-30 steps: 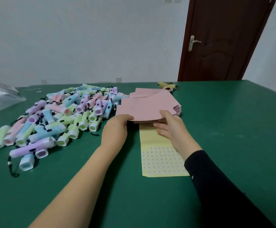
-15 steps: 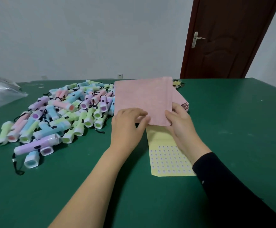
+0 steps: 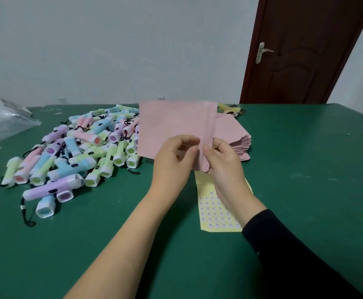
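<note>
Up it comes: pink pouch [image 3: 176, 126] was low over the stack half a sec ago, now it's raised upright, clear of the table [image 3: 306, 180]. L hand [image 3: 175, 157] pinches its lower edge, thumb & forefinger curled onto the paper. R hand [image 3: 222, 164] pinches the narrow strip along the pouch's right side, approx. level with the left, fingertips of both nearly touching. Black sleeve [image 3: 284, 251] on the right arm, left arm bare. Just behind the R hand, stack of pink pouches [image 3: 237, 131] lies fanned on the green top. Under the wrists, yellow sticker sheet [image 3: 216, 214] lies flat with rows of small dots. Further left, big heap of pastel flashlights [image 3: 79, 152], cords tangled in. Clear plastic bag [image 3: 1, 124] at far left edge. Brown door [image 3: 306, 50] at back right.
</note>
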Demonstrator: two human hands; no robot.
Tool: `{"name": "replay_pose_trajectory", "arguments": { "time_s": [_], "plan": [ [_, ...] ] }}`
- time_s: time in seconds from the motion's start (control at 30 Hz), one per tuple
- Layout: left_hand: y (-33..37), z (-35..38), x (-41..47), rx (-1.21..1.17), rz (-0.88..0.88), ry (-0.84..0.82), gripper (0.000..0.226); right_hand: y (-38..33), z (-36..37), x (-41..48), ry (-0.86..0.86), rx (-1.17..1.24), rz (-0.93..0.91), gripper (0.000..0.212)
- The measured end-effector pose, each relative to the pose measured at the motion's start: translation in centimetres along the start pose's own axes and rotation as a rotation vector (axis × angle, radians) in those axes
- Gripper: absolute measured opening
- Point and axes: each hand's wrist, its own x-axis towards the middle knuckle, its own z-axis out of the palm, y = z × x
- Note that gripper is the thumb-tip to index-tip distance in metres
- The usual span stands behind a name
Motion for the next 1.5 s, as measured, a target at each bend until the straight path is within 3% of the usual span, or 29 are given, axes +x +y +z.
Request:
{"name": "replay_pose_trajectory", "arguments": {
  "time_s": [0.17,0.3,0.37,0.47,0.53,0.67,0.8,1.13,1.5],
  "plan": [
    [-0.7,0.3,0.0,0.339,0.174,-0.075,0.022,0.3,-0.2,0.2,-0.034,0.139,0.061,0.024],
    [-0.9,0.2,-0.4,0.451,0.253,-0.096,0.026,0.7,-0.4,0.4,0.033,0.185,0.111,0.016],
    [-1.1,0.2,-0.4,0.459,0.204,-0.067,0.035,0.8,-0.6,0.6,0.062,0.173,0.093,0.014],
    [-1.2,0.1,-0.2,0.219,-0.057,0.07,0.05,0.6,-1.1,0.8,0.089,0.026,-0.041,0.013],
    [-1.2,-0.4,0.2,0.036,-0.175,0.11,0.043,0.4,-1.5,0.7,0.093,-0.236,-0.236,0.017],
    [-0.8,-1.3,0.3,-0.269,-0.054,-0.059,0.014,0.4,-0.8,-0.2,0.047,-0.612,-0.645,0.032],
    [-0.6,-1.4,0.1,-0.462,-0.06,-0.093,0.028,1.2,0.6,-0.9,-0.008,-0.771,-0.86,0.049],
    [-1.9,-2.3,0.6,-0.542,-0.101,-0.16,0.014,0.9,0.8,-1.9,-0.011,-0.671,-0.627,0.037],
    [-1.7,-2.6,0.6,-0.546,-0.096,-0.156,0.007,1.0,1.0,-2.1,0.012,-0.711,-0.683,0.036]
  ]
}}
